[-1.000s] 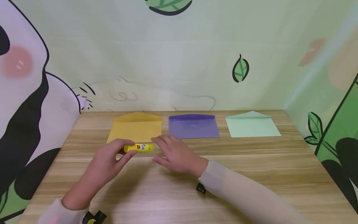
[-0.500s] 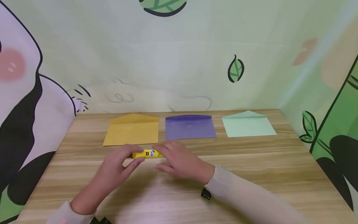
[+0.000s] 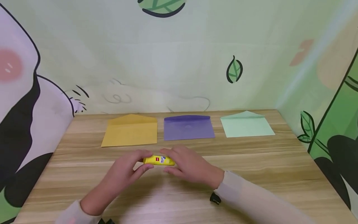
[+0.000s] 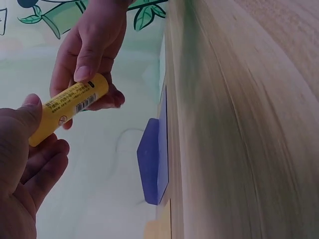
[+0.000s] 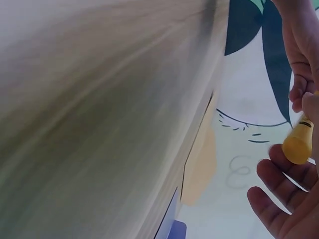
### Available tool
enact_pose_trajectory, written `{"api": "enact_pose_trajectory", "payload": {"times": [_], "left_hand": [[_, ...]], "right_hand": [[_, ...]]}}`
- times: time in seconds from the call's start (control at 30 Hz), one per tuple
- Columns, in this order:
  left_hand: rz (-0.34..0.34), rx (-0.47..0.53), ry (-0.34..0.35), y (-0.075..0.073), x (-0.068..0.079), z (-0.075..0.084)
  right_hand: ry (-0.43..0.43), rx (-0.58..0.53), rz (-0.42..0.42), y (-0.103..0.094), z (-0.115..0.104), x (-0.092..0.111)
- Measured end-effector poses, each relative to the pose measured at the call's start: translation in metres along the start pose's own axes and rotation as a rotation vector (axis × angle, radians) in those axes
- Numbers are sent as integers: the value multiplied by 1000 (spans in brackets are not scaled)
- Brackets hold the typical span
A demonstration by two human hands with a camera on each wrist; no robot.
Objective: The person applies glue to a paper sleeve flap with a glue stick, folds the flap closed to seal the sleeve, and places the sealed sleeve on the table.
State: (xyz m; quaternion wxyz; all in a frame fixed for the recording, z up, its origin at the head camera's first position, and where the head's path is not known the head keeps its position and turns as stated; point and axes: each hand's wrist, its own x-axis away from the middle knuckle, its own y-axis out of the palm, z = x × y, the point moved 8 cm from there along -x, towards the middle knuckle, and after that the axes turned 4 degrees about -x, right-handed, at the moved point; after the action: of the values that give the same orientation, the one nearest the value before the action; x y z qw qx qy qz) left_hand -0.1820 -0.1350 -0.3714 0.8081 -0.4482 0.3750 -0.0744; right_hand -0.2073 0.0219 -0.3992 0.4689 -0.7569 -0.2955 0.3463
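A yellow glue stick [image 3: 159, 160] with a small red and white label lies level between my two hands above the table. My left hand [image 3: 126, 171] pinches its left end between thumb and fingers. At the other end, the thumb and index finger of my right hand [image 3: 193, 165] grip the cap. The left wrist view shows printed text and a barcode on the glue stick [image 4: 70, 104], with the right thumb pressed on its far end. In the right wrist view the round end of the glue stick [image 5: 298, 149] faces the camera, the other right fingers spread below.
Along the back of the wooden table [image 3: 156, 202] lie three envelopes with raised flaps: a yellow envelope [image 3: 130, 132], a purple envelope [image 3: 188, 129] and a mint green envelope [image 3: 247, 126]. A printed cloth backdrop [image 3: 179, 62] rises behind and at both sides.
Both hands and the glue stick have shifted right and toward the person in the head view. The right hand has closed in from beside the glue stick onto its right end.
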Motion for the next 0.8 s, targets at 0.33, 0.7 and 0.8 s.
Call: {"api": "enact_pose_trajectory", "payload": {"times": [0.33, 0.7, 0.8], "left_hand": [[-66, 69, 1, 19, -4, 17], [-91, 61, 42, 32, -9, 35], [-110, 73, 52, 36, -11, 39]], "right_hand": [[-9, 62, 18, -3, 0, 26], [39, -44, 29, -9, 3, 50], [45, -84, 31, -10, 3, 54]]}}
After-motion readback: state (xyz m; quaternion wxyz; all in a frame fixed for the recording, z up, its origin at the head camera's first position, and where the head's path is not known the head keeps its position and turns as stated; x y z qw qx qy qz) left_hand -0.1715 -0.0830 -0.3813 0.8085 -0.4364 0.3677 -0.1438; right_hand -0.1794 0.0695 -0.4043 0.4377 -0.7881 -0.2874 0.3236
